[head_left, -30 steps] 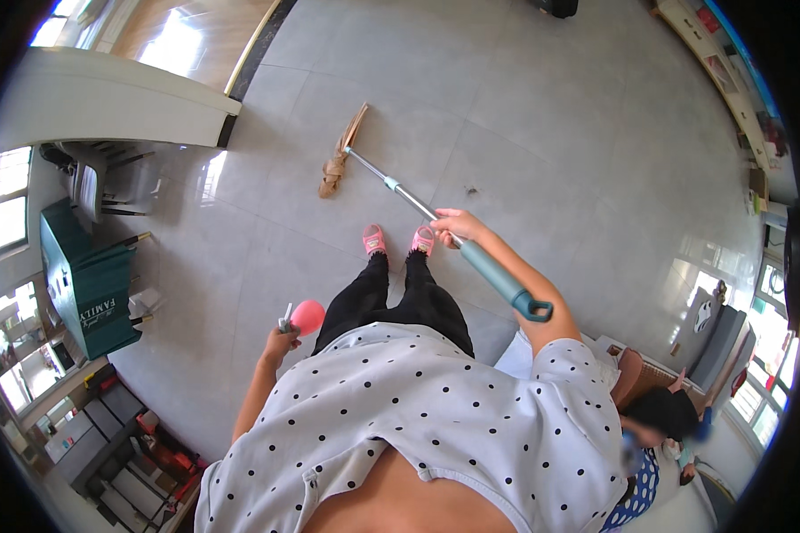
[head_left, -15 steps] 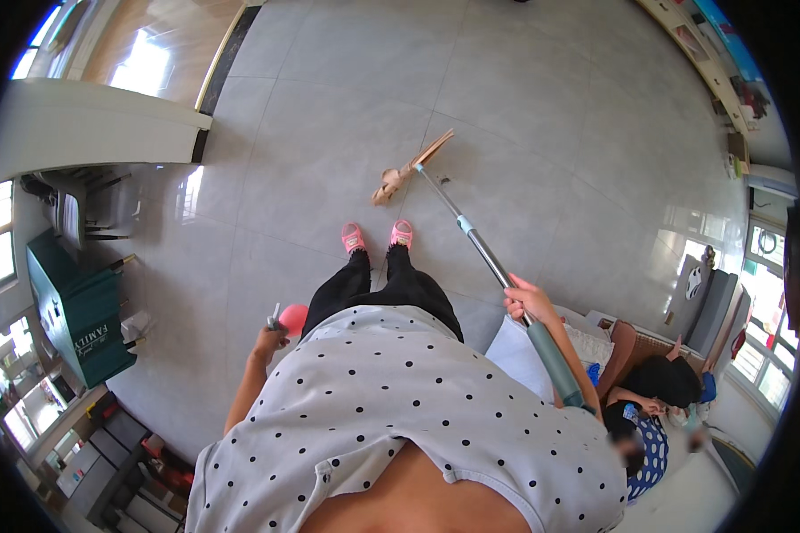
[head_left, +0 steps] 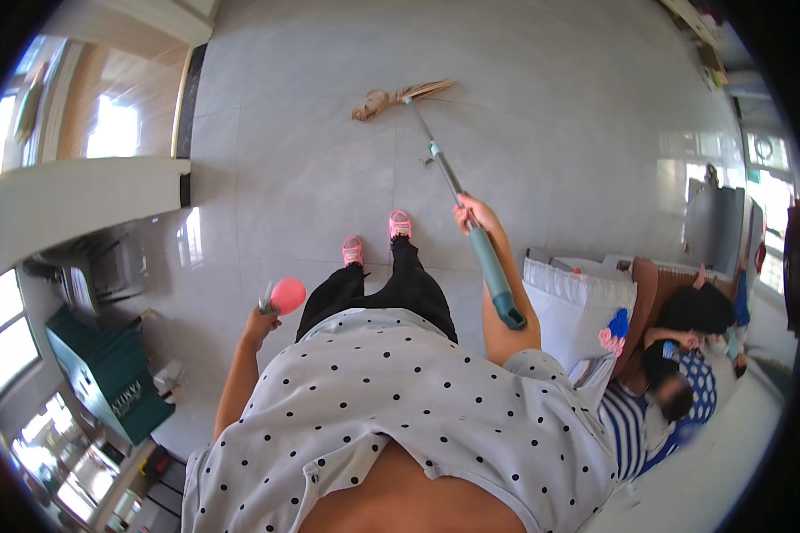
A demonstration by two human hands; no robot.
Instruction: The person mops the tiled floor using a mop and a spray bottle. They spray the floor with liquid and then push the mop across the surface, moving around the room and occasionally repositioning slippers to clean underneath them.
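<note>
My right hand (head_left: 474, 213) is wrapped round the metal pole of a mop (head_left: 489, 271), just above its thick green grip, which lies along my right forearm. Far ahead, the mop's tan, stringy-looking head (head_left: 387, 101) rests on the grey tiled floor, spread sideways. My left hand (head_left: 260, 325), low at my left side, is closed on a small grey-green piece with a pale prong sticking up. Beside those fingers is a pink round object (head_left: 288, 296); its exact kind is unclear. A small dark scrap (head_left: 428, 162) lies on the floor near the pole.
A white cushion (head_left: 564, 302) and brown seat stand close on my right, with people (head_left: 684, 355) on the seat beyond. At left are a dark green box-shaped thing (head_left: 107, 377), a grey chair (head_left: 80, 280) and a pale wall end (head_left: 89, 191). My feet wear pink sandals (head_left: 401, 224).
My right hand has moved forward and left with the mop, and its head has gone farther ahead. My right foot has stepped ahead of the left. The left hand still holds its piece.
</note>
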